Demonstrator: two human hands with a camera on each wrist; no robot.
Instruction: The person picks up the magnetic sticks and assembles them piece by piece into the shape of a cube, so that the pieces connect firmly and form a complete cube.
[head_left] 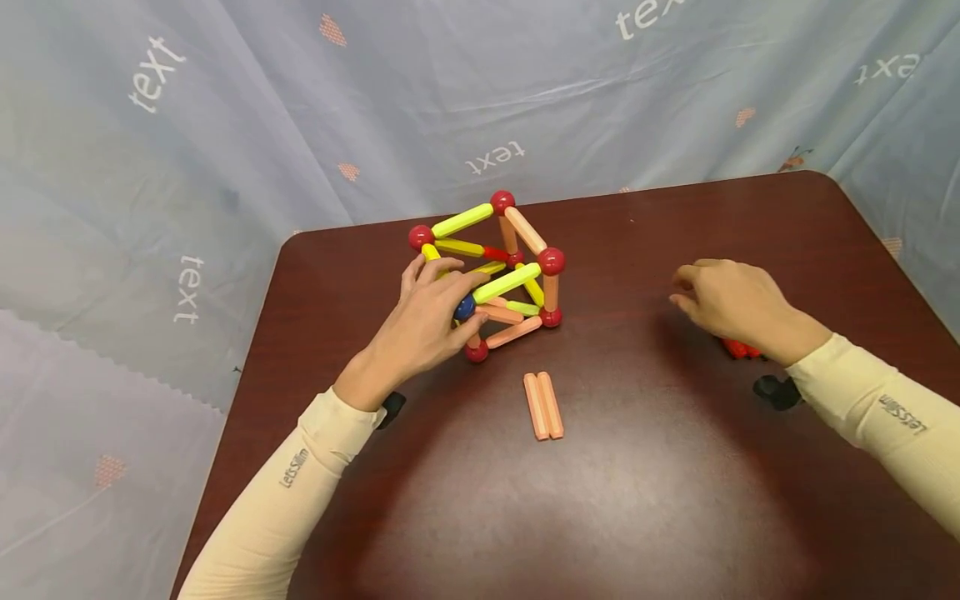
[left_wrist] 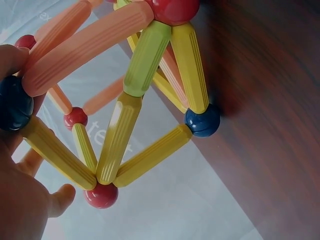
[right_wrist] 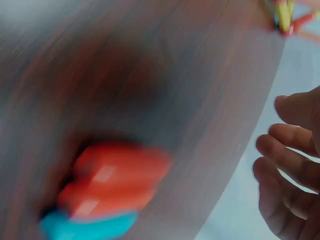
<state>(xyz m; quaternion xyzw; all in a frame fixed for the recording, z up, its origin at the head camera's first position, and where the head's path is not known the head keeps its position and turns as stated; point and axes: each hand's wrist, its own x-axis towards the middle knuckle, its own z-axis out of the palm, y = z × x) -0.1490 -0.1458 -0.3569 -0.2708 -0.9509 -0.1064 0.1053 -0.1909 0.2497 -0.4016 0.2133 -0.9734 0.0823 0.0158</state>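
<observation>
A cube-like frame of magnetic rods (head_left: 508,283) in yellow, green, peach and red, joined by balls, stands on the table. My left hand (head_left: 423,321) grips its near left upper corner, thumb and fingers about a blue ball (head_left: 464,307). The left wrist view shows the blue ball (left_wrist: 15,102) beside the fingers, with a peach rod (left_wrist: 90,47) and a yellow rod (left_wrist: 60,152) meeting it. To the right, my right hand (head_left: 738,300) hovers above the table, fingers loosely bent, holding nothing visible. Red rods (head_left: 741,348) lie partly hidden under it.
Two peach rods (head_left: 543,406) lie side by side in front of the frame. Blurred in the right wrist view, red rods (right_wrist: 115,170) lie against a light-blue rod (right_wrist: 90,225). A patterned curtain (head_left: 480,100) hangs behind the brown table (head_left: 637,500).
</observation>
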